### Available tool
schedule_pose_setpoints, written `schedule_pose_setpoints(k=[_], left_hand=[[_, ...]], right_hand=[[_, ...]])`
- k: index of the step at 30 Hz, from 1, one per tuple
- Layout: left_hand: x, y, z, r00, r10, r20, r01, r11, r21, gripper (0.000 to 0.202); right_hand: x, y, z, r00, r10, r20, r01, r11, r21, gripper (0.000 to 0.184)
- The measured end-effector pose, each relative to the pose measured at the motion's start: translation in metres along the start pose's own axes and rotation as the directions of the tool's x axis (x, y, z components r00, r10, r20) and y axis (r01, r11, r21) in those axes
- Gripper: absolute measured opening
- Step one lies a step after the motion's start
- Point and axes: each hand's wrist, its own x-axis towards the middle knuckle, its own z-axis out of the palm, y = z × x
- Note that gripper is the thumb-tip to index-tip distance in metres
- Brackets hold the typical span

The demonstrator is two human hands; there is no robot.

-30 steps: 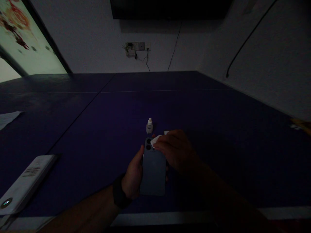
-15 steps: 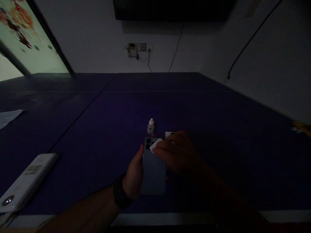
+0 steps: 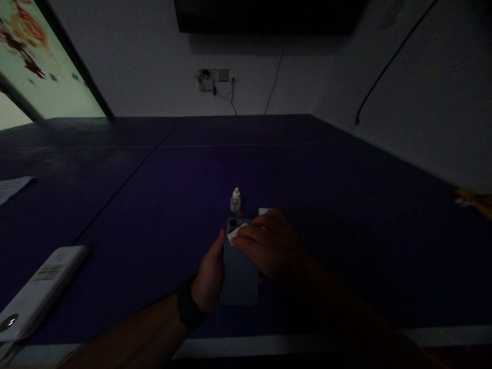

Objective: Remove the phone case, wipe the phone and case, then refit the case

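Note:
My left hand (image 3: 209,279), with a dark watch on the wrist, is wrapped round a blue-grey smartphone (image 3: 239,279), its back facing up and its cameras at the far end. Between the fingertips of my right hand (image 3: 269,243) is pinched a small white wipe (image 3: 236,233), pressed against the camera area and covering part of it. Just beyond the phone stands a small clear bottle (image 3: 236,202) with a white cap. A white object (image 3: 263,210) lies partly hidden behind my right hand; its kind I cannot make out.
The dark blue table (image 3: 184,200) has a white front edge. A white power bank-like device (image 3: 44,287) lies at the left with a cable. Farther back is a sheet of paper (image 3: 13,188). Something yellowish (image 3: 476,200) sits at the right edge. A dark screen (image 3: 269,15) hangs on the wall.
My right hand has moved the wipe a little to the left across the phone's cameras, covering more of them. My left hand keeps its hold. The view has shifted slightly.

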Motion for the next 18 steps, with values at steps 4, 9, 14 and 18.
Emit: schedule_pose_setpoints(k=[4,9,14,18], left_hand=[[-0.004,-0.001,0.003,0.991,-0.03,-0.132,0.04,0.996,0.077,0.065],[-0.005,-0.003,0.006,0.981,-0.092,-0.171,0.108,0.99,0.092,0.064],[-0.004,-0.003,0.003,0.977,-0.133,-0.167,0.147,0.986,0.076,0.076],[-0.004,-0.005,-0.004,0.987,-0.078,-0.143,0.09,0.993,0.077,0.065]], right_hand=[[0.0,0.001,-0.002,0.988,0.059,-0.144,-0.054,0.998,0.039,0.01],[-0.002,0.006,-0.002,1.0,-0.026,-0.004,0.026,0.999,-0.024,0.018],[-0.001,0.01,-0.003,0.998,0.019,-0.059,-0.022,0.998,-0.06,0.015],[-0.002,0.005,-0.001,0.998,-0.055,-0.008,0.055,0.998,-0.034,0.017]])
